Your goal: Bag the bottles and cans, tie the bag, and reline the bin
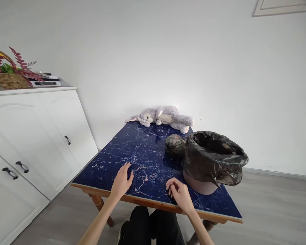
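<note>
My left hand (121,181) rests palm down near the front edge of the table (132,146), its fingers stretched out and holding nothing. To its right, my right hand (179,193) lies on the blue marbled top with fingers loosely bent and apart, nothing visible in them. Just beyond the right hand stands a trash can (200,183), lined with a black plastic bag (204,163) folded over its rim. Against the can's left side lies a rolled-up bundle of dark plastic bags (175,145). What lies deep inside the can is hidden.
A grey plush bunny (165,116) lies on its side along the table's far edge, by the wall. On the left stands a white cabinet (35,132) with black handles, topped by a wicker basket (11,80) of artificial flowers and a white device (46,81).
</note>
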`<state>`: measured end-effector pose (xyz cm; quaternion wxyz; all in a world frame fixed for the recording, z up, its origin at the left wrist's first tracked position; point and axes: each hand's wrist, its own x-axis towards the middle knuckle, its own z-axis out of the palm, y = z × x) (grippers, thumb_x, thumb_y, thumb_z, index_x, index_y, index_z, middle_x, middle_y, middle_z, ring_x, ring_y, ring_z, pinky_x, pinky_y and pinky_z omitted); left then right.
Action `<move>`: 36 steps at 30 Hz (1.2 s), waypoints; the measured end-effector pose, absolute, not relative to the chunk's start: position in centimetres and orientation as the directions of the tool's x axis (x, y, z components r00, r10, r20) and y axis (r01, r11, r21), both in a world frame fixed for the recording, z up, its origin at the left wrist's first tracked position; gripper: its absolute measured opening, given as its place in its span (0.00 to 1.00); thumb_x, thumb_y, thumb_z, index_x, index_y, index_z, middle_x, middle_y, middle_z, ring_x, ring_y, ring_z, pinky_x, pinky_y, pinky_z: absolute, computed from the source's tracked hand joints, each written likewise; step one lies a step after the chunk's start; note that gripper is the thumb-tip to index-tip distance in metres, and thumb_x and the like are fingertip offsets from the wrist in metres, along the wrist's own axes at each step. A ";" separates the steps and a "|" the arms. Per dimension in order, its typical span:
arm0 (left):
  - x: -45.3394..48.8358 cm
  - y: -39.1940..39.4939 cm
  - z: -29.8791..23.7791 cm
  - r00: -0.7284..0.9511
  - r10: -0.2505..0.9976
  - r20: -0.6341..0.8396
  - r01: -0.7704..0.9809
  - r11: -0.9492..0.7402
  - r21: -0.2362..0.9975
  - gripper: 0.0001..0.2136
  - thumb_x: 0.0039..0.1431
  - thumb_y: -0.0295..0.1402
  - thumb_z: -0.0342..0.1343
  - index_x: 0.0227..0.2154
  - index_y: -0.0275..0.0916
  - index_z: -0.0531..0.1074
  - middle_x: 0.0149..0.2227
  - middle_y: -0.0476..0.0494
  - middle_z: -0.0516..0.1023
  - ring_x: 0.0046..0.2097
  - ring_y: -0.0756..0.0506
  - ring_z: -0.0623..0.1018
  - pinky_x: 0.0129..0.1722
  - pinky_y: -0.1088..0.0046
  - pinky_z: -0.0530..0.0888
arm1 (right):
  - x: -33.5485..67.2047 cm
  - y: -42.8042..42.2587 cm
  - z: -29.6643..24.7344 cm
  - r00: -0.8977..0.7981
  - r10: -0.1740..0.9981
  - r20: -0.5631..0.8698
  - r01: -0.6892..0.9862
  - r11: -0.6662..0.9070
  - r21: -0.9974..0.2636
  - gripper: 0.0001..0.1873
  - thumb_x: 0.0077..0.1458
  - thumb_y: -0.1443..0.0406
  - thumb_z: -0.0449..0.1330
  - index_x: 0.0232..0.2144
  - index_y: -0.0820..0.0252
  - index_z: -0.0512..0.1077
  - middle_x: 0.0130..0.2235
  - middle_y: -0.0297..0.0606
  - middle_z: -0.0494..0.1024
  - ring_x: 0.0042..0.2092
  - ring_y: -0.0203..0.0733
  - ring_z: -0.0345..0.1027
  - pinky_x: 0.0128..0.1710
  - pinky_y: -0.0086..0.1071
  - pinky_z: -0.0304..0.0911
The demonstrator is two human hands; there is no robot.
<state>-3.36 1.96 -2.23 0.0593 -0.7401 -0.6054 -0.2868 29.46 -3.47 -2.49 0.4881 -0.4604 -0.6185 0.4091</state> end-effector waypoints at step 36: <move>-2.8 1.2 -0.5 -0.045 0.881 0.470 0.915 -0.152 0.374 0.20 0.72 0.45 0.46 0.59 0.42 0.71 0.58 0.37 0.82 0.55 0.34 0.84 0.49 0.57 0.83 | 28.7 -3.6 -1.5 0.021 0.924 0.382 0.405 0.342 -0.848 0.15 0.65 0.66 0.49 0.30 0.56 0.73 0.27 0.35 0.76 0.25 0.40 0.67 0.28 0.31 0.58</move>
